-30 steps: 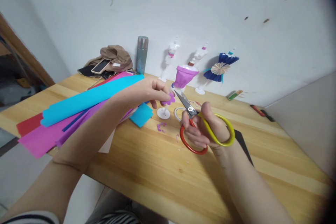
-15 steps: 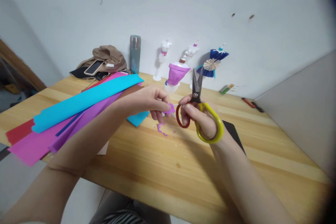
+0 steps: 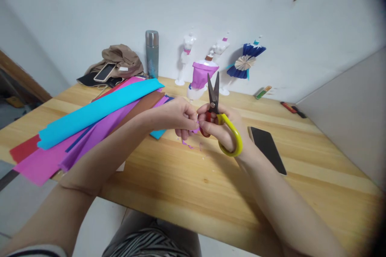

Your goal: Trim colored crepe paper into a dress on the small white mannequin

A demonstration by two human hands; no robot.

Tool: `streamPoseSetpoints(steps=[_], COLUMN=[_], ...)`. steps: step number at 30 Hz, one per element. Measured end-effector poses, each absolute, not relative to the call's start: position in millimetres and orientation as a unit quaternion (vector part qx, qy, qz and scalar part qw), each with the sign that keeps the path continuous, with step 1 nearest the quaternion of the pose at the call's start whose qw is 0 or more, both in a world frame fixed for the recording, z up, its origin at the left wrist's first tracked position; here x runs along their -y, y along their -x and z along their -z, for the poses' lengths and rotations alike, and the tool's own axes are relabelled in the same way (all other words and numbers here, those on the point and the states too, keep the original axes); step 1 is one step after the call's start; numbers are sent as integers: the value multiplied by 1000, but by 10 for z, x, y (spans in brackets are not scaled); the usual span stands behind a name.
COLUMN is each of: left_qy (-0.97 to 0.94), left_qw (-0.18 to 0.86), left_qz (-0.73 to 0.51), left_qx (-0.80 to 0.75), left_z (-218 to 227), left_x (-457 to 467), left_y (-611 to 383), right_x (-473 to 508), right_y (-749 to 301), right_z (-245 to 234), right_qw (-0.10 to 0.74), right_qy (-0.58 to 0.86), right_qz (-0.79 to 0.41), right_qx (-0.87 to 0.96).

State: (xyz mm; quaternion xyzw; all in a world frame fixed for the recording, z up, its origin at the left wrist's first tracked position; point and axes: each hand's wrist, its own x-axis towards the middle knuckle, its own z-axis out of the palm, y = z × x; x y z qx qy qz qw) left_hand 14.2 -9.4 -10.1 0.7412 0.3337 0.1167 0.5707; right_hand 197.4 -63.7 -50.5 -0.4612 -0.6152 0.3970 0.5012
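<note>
My right hand (image 3: 224, 128) grips a pair of scissors (image 3: 221, 118) with one yellow and one red handle loop; the blades point up and stand slightly apart. My left hand (image 3: 176, 116) is closed in a pinch on a small purple paper piece (image 3: 196, 129), held right against my right hand's fingers. Purple scraps (image 3: 187, 143) lie on the wooden table (image 3: 187, 192) just below both hands.
Long sheets of blue, purple, brown and red paper (image 3: 90, 118) lie at the left. A black phone (image 3: 267, 148) lies to the right of my hands. Small dress-form figures (image 3: 200, 76), a grey flask (image 3: 152, 53), and a brown cloth with a phone (image 3: 116, 62) stand by the wall.
My right hand turned the scissors from pointing left to blades up and moved in against my left hand. The purple piece is now mostly hidden between the fingers.
</note>
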Motion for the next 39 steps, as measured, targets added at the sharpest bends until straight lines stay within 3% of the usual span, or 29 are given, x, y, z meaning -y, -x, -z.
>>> streamPoseSetpoints(steps=[13, 21, 26, 39], left_qy=[-733, -631, -604, -508], left_qw=[594, 665, 704, 763], left_qz=[-122, -222, -196, -261], left_qx=[-309, -331, -317, -303], left_z=[174, 179, 205, 665], left_x=[20, -11, 33, 85], left_y=[-101, -27, -135, -58], right_x=[628, 640, 606, 629], right_y=[-2005, -1959, -1948, -1815], right_z=[530, 459, 507, 641], right_qw=[494, 564, 593, 586], right_qy=[449, 454, 470, 467], right_qz=[-431, -415, -395, -403], right_qx=[607, 551, 521, 525])
